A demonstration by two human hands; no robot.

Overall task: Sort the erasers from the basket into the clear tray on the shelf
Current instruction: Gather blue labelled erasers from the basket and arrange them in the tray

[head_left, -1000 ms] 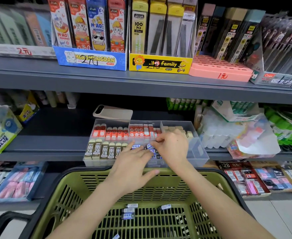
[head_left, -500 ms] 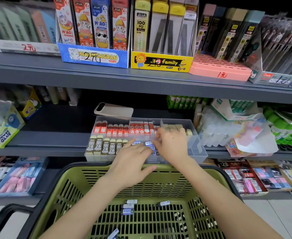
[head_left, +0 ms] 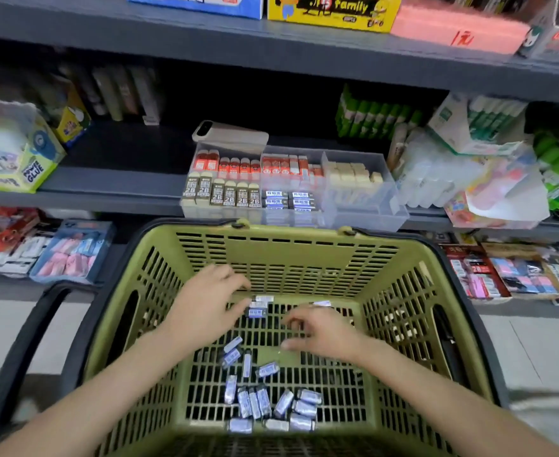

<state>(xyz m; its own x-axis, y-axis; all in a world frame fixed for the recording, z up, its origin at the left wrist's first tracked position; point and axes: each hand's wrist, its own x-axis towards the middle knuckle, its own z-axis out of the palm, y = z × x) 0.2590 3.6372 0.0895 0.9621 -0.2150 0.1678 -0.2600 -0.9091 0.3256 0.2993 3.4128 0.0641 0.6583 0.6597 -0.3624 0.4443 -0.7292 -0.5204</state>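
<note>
One grey shelf (head_left: 106, 192) stands behind the green basket (head_left: 288, 245) and carries the clear tray (head_left: 370, 209), part full. Both hands are inside the basket. The left hand (head_left: 205, 311) has its fingers spread and holds nothing. The right hand (head_left: 324, 334) has bent fingers; I cannot tell if they hold anything. Loose erasers (head_left: 258, 402) lie on the basket floor.

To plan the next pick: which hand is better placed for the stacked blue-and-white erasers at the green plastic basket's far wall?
Probably the left hand: its fingertips are beside the stacked blue-and-white erasers. The right hand hovers apart from them, nearer the middle of the green plastic basket.
</note>
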